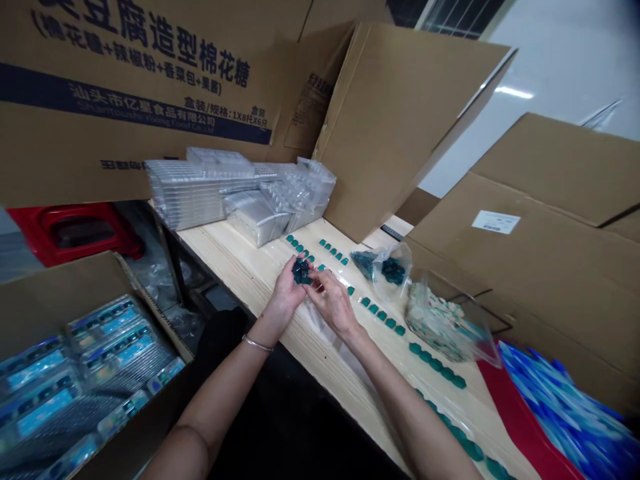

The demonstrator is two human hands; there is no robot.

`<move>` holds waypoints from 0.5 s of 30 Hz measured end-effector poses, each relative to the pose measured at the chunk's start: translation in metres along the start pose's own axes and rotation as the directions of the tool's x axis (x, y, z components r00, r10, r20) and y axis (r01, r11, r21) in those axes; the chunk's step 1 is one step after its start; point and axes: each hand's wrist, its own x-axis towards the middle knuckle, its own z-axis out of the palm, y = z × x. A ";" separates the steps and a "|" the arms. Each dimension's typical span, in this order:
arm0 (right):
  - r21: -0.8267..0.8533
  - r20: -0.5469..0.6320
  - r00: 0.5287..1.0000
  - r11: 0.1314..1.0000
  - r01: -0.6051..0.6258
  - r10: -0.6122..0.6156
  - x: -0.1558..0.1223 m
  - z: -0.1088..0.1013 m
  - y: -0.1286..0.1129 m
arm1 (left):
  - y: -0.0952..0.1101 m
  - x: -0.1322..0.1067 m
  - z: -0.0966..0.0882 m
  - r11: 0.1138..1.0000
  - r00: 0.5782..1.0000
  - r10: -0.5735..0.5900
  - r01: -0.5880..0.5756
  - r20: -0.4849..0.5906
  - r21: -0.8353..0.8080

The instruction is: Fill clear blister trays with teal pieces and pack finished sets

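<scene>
Your left hand [286, 293] is closed around a clump of teal pieces [301, 272], pinched at the fingertips and held just above the bench [240, 263], with a thin bracelet [257, 344] on that wrist. Your right hand [333, 303] sits just beside it, to the right of the clump and slightly nearer to you. Its fingers [316, 283] are curled and reach up to the edge of the clump, but I cannot tell whether they have hold of a piece or only touch it. So the clump lies at the tip of your left hand, between the two hands and on the far side of both palms. Under and beyond your hands, rows of single teal pieces [383, 315] run along the bench, from the far end past your right forearm toward the near right corner. Near your right hand, to its right, lies a clear bag [387, 267] holding more of the dark teal pieces, and beside that a second bag of pale pieces [443, 320]. Stacks of clear plastic trays [240, 193] sit at the far end of the bench, against large cardboard boxes [400, 120]. To your left, well apart from the hands, an open carton [80, 373] holds blue packaged goods.
</scene>
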 end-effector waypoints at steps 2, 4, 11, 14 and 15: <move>0.071 -0.043 0.997 0.995 -0.063 0.066 0.001 0.007 0.002 | 0.000 0.001 0.000 1.000 1.000 0.011 -0.010 -0.014 0.021; 0.235 -0.063 0.978 0.955 -0.178 0.198 0.003 0.007 0.005 | 0.003 0.001 0.001 0.999 0.999 0.032 -0.031 -0.035 0.024; 0.729 0.121 0.877 0.558 -0.396 0.464 0.010 -0.024 0.019 | 0.002 -0.011 0.003 0.933 0.985 0.048 -0.103 0.165 0.344; 0.763 0.118 0.856 0.506 -0.403 0.504 0.009 -0.032 0.024 | -0.006 -0.018 0.004 0.794 0.959 0.067 -0.219 0.276 0.567; 0.766 0.121 0.855 0.501 -0.403 0.504 0.008 -0.033 0.026 | -0.008 -0.019 0.004 0.764 0.956 0.060 -0.228 0.286 0.603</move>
